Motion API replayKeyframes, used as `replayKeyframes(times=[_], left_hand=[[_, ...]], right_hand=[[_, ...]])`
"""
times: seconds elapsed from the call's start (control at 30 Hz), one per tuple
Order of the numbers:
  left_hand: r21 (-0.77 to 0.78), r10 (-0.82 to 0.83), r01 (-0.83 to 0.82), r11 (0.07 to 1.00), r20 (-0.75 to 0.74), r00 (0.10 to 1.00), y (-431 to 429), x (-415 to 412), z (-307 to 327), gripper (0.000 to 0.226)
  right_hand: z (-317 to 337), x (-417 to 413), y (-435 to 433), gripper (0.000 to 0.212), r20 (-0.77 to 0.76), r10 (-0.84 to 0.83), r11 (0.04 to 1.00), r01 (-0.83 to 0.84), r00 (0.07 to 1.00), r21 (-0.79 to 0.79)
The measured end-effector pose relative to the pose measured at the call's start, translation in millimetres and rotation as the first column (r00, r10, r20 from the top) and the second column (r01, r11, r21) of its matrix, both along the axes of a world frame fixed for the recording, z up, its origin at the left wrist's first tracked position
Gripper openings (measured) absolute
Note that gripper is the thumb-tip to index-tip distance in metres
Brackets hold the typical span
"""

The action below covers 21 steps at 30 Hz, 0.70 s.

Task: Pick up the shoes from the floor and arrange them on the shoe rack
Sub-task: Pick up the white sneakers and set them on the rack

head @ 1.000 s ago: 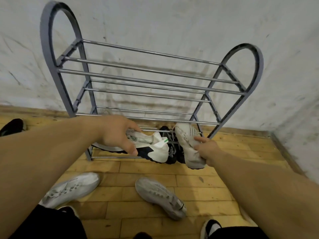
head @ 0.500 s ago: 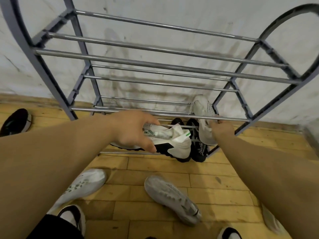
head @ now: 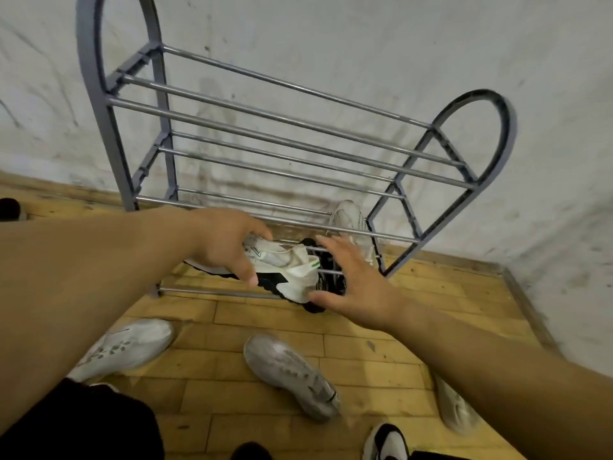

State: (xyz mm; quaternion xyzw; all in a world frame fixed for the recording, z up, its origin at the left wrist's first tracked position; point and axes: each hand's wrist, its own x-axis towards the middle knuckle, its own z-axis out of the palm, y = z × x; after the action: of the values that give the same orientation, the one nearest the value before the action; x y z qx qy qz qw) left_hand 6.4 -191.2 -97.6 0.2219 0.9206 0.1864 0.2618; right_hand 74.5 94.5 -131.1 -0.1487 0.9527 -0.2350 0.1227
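Observation:
A grey metal shoe rack with three tiers of bars stands against the wall. On its bottom tier lies a white and black sneaker, and my left hand grips its upper. A black shoe sits to its right, partly hidden behind my right hand, which hovers open with fingers spread. A pale grey sneaker rests at the right end of the bottom tier, free of my hand.
On the wooden floor lie a white sneaker at the left, a grey sneaker in the middle and a beige one at the right. A black and white shoe is at the bottom edge. A dark shoe lies far left.
My right hand has let go of the pale grey sneaker, which now rests on the bottom tier, and has drawn back open. My left hand still grips the white and black sneaker.

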Motion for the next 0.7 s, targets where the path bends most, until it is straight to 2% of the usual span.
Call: replayKeyframes(times=[0.1, 0.23, 0.3, 0.4, 0.5, 0.6, 0.7], left_hand=[[0.050, -0.027, 0.027, 0.998, 0.002, 1.000, -2.4, 8.8, 10.2, 0.093], [0.167, -0.005, 0.003, 0.986, 0.010, 1.000, -6.1, 14.8, 23.1, 0.083], [0.164, 0.013, -0.015, 0.986, 0.011, 1.000, -12.0, 14.4, 23.6, 0.088], [0.079, -0.011, 0.010, 0.997, 0.001, 1.000, -17.7, 11.0, 18.7, 0.106], [-0.035, -0.039, 0.038, 0.999, -0.027, 0.999, -15.4, 5.8, 16.2, 0.107], [-0.110, -0.037, 0.028, 0.994, -0.082, 0.996, -15.3, -1.1, 12.2, 0.103], [-0.173, -0.018, -0.008, 0.985, -0.149, 0.989, -14.5, -5.8, 4.4, 0.103]], right_hand=[[8.8, 12.0, -19.3, 0.097, 0.041, 0.109, 0.994, -0.108, 0.993, -0.024], [8.2, 10.8, -28.7, 0.099, -0.023, 0.096, 0.989, -0.098, 0.995, -0.112], [12.1, 8.7, -30.9, 0.093, -0.032, 0.097, 0.986, -0.101, 0.995, -0.132], [6.7, 6.7, -35.2, 0.085, 0.031, 0.091, 0.985, -0.085, 0.995, -0.151], [-20.3, 6.8, -29.6, 0.081, 0.090, -0.001, 0.997, 0.008, 0.996, -0.071], [-53.9, 8.3, -14.7, 0.073, 0.075, -0.162, 0.986, 0.158, 0.984, 0.056], [-80.1, 2.3, -5.4, 0.070, 0.008, -0.358, 0.933, 0.358, 0.934, 0.022]])
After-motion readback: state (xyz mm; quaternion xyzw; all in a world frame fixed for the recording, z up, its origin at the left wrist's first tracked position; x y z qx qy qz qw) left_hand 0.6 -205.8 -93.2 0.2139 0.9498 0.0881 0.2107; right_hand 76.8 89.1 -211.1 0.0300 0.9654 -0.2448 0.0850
